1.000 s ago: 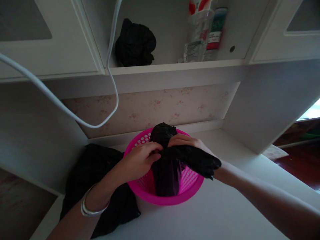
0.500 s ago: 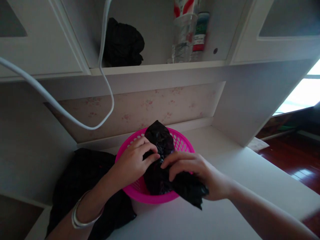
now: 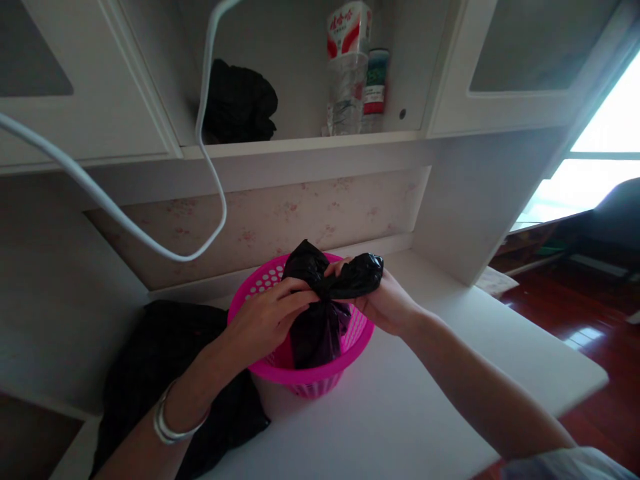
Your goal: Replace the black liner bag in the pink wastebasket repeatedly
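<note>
A dark cloth (image 3: 170, 360) lies on the white desk (image 3: 400, 413), under the left forearm. Above the hands, a shelf (image 3: 310, 143) holds a black bundle (image 3: 240, 100) and bottles (image 3: 347, 73); a white cable (image 3: 150, 240) droops.

My white laminate desk top (image 3: 425, 400): round pink perforated plastic basket (image 3: 320, 380); crumpled black cloth heap (image 3: 175, 360) just beside it.

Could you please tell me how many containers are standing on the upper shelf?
2: a clear plastic bottle with a red-and-white label, and a smaller dark container touching its right side. Others may be hidden.
</note>
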Available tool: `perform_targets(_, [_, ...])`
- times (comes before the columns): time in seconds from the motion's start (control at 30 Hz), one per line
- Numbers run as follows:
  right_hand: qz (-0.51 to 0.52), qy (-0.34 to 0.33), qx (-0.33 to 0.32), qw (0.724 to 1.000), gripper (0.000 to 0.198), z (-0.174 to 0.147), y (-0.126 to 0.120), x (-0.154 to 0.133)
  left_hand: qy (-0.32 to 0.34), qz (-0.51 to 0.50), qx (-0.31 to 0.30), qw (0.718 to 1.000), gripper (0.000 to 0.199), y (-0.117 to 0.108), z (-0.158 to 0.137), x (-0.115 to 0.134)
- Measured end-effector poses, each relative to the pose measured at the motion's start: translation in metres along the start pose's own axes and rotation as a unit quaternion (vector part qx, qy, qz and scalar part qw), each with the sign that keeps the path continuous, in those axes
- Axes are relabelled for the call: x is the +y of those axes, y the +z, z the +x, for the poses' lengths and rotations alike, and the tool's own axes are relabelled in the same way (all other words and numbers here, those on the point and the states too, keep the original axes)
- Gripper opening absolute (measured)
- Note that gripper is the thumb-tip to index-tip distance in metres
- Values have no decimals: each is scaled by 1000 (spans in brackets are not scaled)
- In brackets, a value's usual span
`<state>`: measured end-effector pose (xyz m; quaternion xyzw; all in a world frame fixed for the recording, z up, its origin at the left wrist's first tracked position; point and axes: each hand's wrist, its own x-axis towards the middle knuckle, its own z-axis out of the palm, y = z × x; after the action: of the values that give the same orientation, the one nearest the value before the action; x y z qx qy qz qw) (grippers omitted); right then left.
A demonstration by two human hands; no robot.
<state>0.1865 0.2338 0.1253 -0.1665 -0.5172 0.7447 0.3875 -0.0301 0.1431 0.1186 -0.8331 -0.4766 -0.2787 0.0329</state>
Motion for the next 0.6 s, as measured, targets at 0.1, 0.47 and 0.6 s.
perform_targets(0.1, [-6, -6, 2, 1000, 34, 4, 4, 0, -4, 60, -14, 998, 32, 0, 0, -2])
perform_targets(0.47, [-68, -37, -2, 997, 43, 15, 10, 9, 30, 197, 39, 979, 22, -3, -3, 2])
perform_targets(0.6, [-324, -81, 50, 941, 32, 3, 11, 4, -5, 183, 76, 980, 16, -4, -4, 1])
